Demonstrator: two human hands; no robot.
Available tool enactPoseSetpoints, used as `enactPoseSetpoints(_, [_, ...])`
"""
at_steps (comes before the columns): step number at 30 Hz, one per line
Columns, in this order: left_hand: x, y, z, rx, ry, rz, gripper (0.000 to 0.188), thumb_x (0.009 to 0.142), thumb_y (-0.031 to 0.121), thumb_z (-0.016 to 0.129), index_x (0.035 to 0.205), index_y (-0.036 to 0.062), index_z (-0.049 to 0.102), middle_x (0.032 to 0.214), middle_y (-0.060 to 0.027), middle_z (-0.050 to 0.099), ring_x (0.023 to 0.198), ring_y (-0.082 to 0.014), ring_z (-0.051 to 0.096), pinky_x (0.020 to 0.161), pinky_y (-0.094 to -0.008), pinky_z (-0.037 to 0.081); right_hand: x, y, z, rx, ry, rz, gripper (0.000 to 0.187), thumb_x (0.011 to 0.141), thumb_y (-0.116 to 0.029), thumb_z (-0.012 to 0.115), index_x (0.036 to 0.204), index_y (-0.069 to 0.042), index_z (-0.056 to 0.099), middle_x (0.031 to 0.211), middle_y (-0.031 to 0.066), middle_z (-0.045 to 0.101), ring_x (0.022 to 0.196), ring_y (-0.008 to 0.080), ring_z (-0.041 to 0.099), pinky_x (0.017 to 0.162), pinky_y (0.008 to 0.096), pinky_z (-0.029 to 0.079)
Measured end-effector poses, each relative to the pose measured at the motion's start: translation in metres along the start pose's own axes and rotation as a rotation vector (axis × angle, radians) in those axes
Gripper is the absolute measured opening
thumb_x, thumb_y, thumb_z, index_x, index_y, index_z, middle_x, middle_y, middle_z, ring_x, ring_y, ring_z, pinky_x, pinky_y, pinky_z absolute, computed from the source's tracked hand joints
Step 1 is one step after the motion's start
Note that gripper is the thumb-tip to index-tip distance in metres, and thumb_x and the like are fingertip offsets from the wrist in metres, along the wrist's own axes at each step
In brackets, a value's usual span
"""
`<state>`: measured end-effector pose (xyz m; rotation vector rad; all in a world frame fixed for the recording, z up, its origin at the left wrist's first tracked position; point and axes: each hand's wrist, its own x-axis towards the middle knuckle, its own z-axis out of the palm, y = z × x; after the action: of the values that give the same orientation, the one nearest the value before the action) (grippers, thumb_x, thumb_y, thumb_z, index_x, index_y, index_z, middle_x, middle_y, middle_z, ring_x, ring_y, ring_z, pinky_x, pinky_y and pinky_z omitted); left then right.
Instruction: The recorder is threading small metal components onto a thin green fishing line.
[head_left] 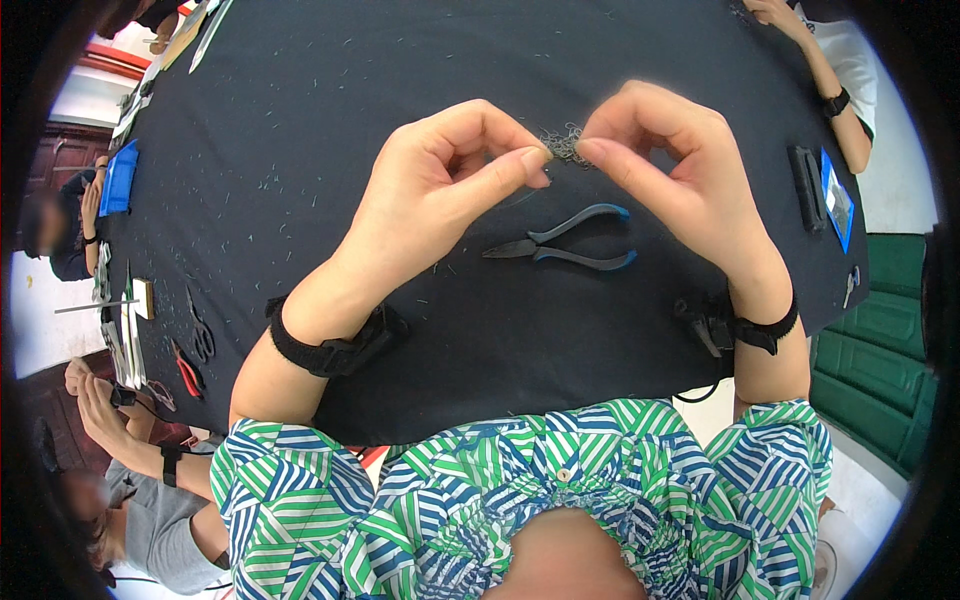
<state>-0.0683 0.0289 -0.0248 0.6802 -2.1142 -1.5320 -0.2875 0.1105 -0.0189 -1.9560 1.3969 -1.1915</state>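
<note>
My left hand [430,185] is closed in a pinch, thumb against forefinger, at the left side of a small tangled heap of silver wire pieces [566,145]. At the right side of that heap, my right hand [690,170] is pinched in the same way. Whatever lies between the fingertips of either hand is too small to make out. Just below the heap, on the black cloth, lies a pair of pliers [536,247] with blue-grey handles spread apart and jaws pointing left. Neither hand touches the pliers.
Black cloth [520,340] covers the table, with tiny light snippets strewn mostly on the left. Scissors [201,330] and red-handled pliers [186,370] lie at the left edge. A black case [806,190] and a blue-edged packet [837,200] lie right. Other people sit around the table.
</note>
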Motion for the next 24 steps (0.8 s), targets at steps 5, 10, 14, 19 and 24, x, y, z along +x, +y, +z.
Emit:
enactPoseSetpoints(5, [0.0002, 0.0016, 0.0027, -0.026, 0.033, -0.01, 0.015, 0.093, 0.013, 0.062, 0.101, 0.0, 0.066, 0.091, -0.0106, 0.071, 0.087, -0.0158, 0.069, 0.08, -0.0263, 0.055, -0.001, 0.0002, 0.0012, 0.015, 0.044, -0.009, 0.013, 0.086, -0.014, 0.069, 0.088, -0.002, 0.066, 0.069, 0.0009, 0.061, 0.06, 0.0051, 0.054, 0.053, 0.0201, 0.041])
enactPoseSetpoints(10, [0.0001, 0.0016, 0.0038, -0.068, 0.023, 0.016, 0.016, 0.093, 0.013, 0.063, 0.101, -0.0011, 0.066, 0.09, -0.0123, 0.071, 0.086, -0.0166, 0.069, 0.079, -0.0264, 0.055, -0.0006, 0.0001, 0.002, 0.018, 0.02, -0.03, 0.013, 0.086, -0.015, 0.069, 0.088, -0.002, 0.067, 0.068, 0.0005, 0.06, 0.06, 0.0055, 0.054, 0.053, 0.0203, 0.041])
enactPoseSetpoints(14, [0.0004, 0.0013, 0.0038, -0.081, 0.016, 0.011, 0.016, 0.093, 0.012, 0.062, 0.102, -0.0012, 0.066, 0.09, -0.0123, 0.071, 0.086, -0.0168, 0.069, 0.078, -0.0264, 0.055, -0.0009, 0.0002, 0.0019, 0.025, 0.003, -0.021, 0.013, 0.086, -0.015, 0.069, 0.088, -0.002, 0.067, 0.068, 0.0005, 0.06, 0.06, 0.0056, 0.054, 0.054, 0.0205, 0.041])
enactPoseSetpoints(19, [0.0003, 0.0017, 0.0039, -0.077, 0.019, 0.015, 0.016, 0.093, 0.011, 0.062, 0.103, -0.0012, 0.066, 0.09, -0.0124, 0.071, 0.086, -0.017, 0.069, 0.079, -0.0267, 0.055, -0.0009, 0.0006, 0.001, 0.018, -0.028, -0.019, 0.014, 0.087, -0.015, 0.069, 0.088, -0.002, 0.066, 0.068, 0.0006, 0.059, 0.06, 0.006, 0.054, 0.054, 0.0209, 0.041])
enactPoseSetpoints(24, [-0.0001, 0.0029, 0.0039, -0.092, 0.019, 0.001, 0.016, 0.093, 0.011, 0.062, 0.103, -0.0011, 0.066, 0.09, -0.0124, 0.071, 0.086, -0.0168, 0.069, 0.079, -0.0266, 0.055, -0.0008, 0.0008, -0.0002, 0.003, -0.04, -0.035, 0.013, 0.087, -0.015, 0.068, 0.087, -0.001, 0.066, 0.068, 0.0007, 0.058, 0.06, 0.006, 0.054, 0.054, 0.0207, 0.041])
